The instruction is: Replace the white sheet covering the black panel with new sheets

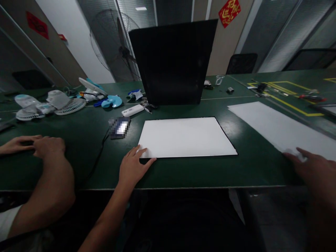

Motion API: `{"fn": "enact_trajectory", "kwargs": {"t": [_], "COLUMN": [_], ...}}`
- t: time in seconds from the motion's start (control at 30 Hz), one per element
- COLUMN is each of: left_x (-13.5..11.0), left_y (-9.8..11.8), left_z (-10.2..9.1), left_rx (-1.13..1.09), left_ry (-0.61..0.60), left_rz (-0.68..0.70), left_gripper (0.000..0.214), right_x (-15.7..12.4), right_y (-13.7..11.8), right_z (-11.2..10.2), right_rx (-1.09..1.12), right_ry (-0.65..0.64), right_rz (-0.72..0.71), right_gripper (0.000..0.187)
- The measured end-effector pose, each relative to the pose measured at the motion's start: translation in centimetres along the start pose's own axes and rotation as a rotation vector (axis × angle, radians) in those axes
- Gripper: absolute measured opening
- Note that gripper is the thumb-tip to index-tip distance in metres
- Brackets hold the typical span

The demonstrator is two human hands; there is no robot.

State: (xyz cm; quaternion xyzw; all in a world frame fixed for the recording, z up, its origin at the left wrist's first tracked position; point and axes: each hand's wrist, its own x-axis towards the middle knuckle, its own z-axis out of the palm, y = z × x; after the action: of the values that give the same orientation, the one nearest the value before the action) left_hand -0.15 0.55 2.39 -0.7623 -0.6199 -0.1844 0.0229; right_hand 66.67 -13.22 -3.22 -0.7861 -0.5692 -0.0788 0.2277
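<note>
Hands on white sheets, green table [183, 171]

Left hand [133, 165]: grip open, fingers spread flat on the near left corner of the white board [186, 137], nothing held. Right hand [311, 168]: grip open, fingertips touching the near end of the paper sheet [278, 127]. A co-worker's hands [36, 145] rest far left.

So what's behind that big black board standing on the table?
A standing fan pokes out past the black board's left edge, and a red wall sign shows above it. Whatever sits on the table directly behind is covered.
</note>
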Motion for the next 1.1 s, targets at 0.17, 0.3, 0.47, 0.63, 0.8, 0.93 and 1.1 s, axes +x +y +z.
{"fn": "enact_trajectory", "kwargs": {"t": [0.17,0.3,0.47,0.63,0.8,0.93,1.1], "left_x": [0.1,0.0,-0.1,-0.1,0.0,0.1,0.1], "left_y": [0.2,0.2,0.1,0.3,0.2,0.1,0.2], "left_z": [-0.3,-0.4,-0.4,-0.5,-0.5,-0.3,-0.2], "left_rx": [0.003,-0.008,-0.007,-0.009,0.010,-0.005,0.029], "left_ry": [-0.013,-0.014,-0.017,-0.009,-0.021,-0.016,-0.020], "left_rz": [0.002,-0.003,-0.004,-0.007,-0.004,0.002,-0.011], "left_gripper": [0.059,0.058,0.057,0.055,0.057,0.056,0.050], "right_x": [-0.2,-0.3,-0.1,0.4,0.8,1.1,1.2], "right_y": [-0.7,-1.8,-5.1,-11.8,-17.5,-18.9,-19.3], "right_z": [0.5,0.2,-0.2,0.0,2.4,4.5,4.1], "right_rx": [-0.181,-0.189,-0.080,0.104,0.229,0.219,0.165], "right_ry": [0.071,0.096,0.233,0.263,0.098,-0.122,-0.270], "right_rz": [0.259,0.272,0.252,0.076,-0.269,-0.427,-0.510], "right_gripper": [0.078,0.081,0.062,0.055,0.047,0.039,0.048]}}
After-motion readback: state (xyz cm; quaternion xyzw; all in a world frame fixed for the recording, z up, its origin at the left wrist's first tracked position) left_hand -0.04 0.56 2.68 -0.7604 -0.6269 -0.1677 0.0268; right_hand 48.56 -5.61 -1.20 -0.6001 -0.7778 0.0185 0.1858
